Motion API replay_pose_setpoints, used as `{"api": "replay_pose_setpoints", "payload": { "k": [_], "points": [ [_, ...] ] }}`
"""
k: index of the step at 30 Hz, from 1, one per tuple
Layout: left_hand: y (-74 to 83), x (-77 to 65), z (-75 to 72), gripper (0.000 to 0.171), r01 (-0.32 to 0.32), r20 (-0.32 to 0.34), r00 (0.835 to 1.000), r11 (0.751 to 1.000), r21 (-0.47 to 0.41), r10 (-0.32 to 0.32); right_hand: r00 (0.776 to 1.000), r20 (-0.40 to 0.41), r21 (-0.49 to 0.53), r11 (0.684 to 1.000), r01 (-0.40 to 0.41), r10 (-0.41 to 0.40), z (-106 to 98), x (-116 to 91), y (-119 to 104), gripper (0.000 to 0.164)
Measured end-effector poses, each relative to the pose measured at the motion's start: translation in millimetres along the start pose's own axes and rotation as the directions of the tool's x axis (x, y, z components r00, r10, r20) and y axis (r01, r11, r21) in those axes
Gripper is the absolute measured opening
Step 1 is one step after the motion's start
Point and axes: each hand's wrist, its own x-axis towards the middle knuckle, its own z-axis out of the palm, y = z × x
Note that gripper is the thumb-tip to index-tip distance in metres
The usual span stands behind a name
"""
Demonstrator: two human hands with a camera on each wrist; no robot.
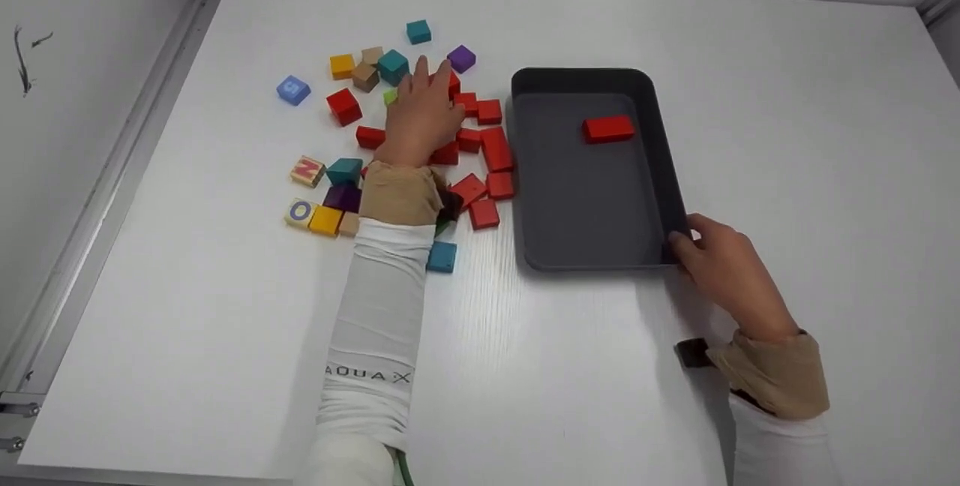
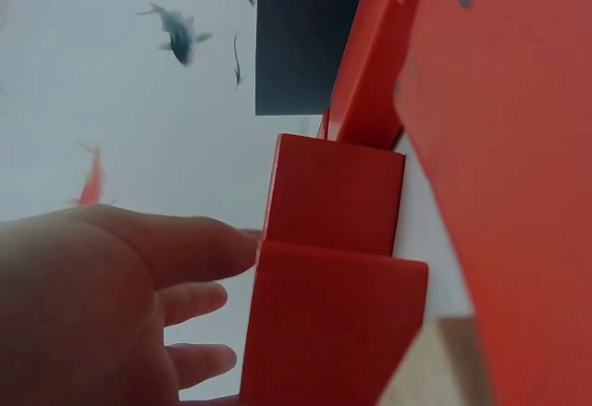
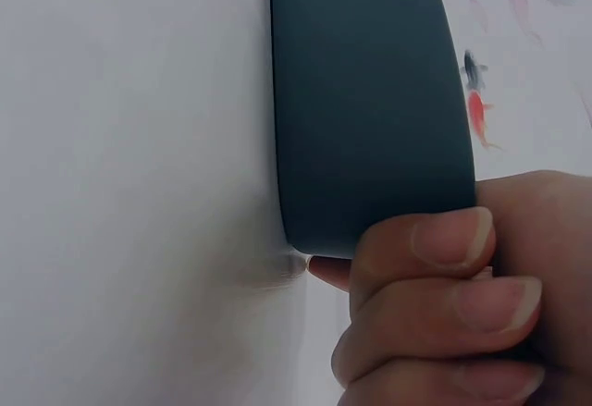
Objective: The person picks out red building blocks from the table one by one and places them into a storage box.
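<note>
Nearest to us, two white sleeves end in tan cuffs; the left sleeve [image 1: 382, 321] carries dark lettering. A small dark object [image 1: 692, 352] sits beside the right cuff [image 1: 780, 373], low over the white table [image 1: 570, 366].

We find the right hand [image 1: 724, 272] pinching the near right corner of a dark grey tray [image 1: 585, 208], thumb at the rim and the other fingers curled outside the wall.

Left of the tray, a blue block [image 1: 442, 256] lies beside the left forearm. Past it, we note a block marked O [image 1: 301, 213] touching a yellow block [image 1: 326, 221], and one marked N [image 1: 307, 171] just beyond.

The left hand [image 1: 420, 118] reaches over the pile, fingers spread. Red blocks [image 1: 496, 149] lie beneath it and to its right, up to just beside the tray wall. In the left wrist view a fingertip meets the edge of a red block; we cannot tell whether it presses.

Inside the tray we count one red block [image 1: 608, 129], flat on the floor towards the far right.

Farthest out, a purple block [image 1: 461, 58] sits just beyond the left fingertips, and a teal block [image 1: 418, 31] stands apart behind.
</note>
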Motion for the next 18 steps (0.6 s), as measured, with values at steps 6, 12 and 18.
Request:
{"api": "replay_pose_setpoints", "payload": {
  "k": [6, 12, 18],
  "points": [
    [-0.1, -0.1, 0.8, 0.061, 0.004, -0.018, 1.0, 0.999, 0.042, -0.004, 1.0, -0.012, -0.019, 1.0, 0.016, -0.016, 1.0, -1.0, 0.7, 0.037],
    [3.6, 0.1, 0.7, 0.061, 0.013, -0.059, 0.998, 0.999, 0.039, -0.011, 1.0, -0.007, -0.012, 1.0, 0.009, -0.009, 1.1, -1.1, 0.4, 0.039],
    [4.2, -1.2, 0.9, 0.063, 0.014, -0.053, 0.998, 1.0, 0.014, -0.014, 1.0, -0.008, -0.02, 1.0, 0.008, -0.009, 2.4, -0.2, -0.1, 0.04]
  ]
}}
